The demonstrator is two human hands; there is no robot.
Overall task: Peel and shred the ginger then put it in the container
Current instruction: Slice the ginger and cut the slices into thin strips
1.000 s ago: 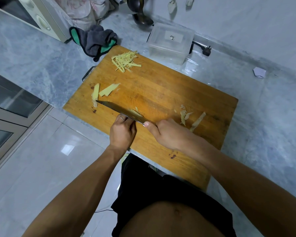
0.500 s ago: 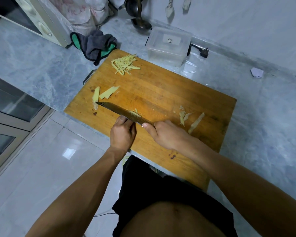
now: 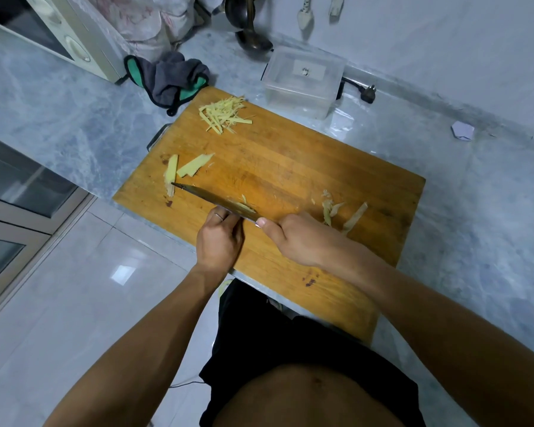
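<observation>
His right hand [image 3: 302, 238] clenches the knife [image 3: 213, 200] handle; left fingers [image 3: 225, 218] pin a ginger slice [image 3: 245, 208] beside the blade, steadying it for shredding.

An orange-brown wooden cutting board [image 3: 290, 167] with darker grain streaks lies on grey-blue veined marble counter [image 3: 59, 118], pale yellow ginger shreds [image 3: 224, 114] at its 11 o'clock, a grey, green-edged cloth [image 3: 170, 78] beyond.

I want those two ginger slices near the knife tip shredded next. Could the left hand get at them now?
Probably yes: the slices lie bare on the board, nothing between them and the left hand, which now steadies ginger beside the knife.
</observation>
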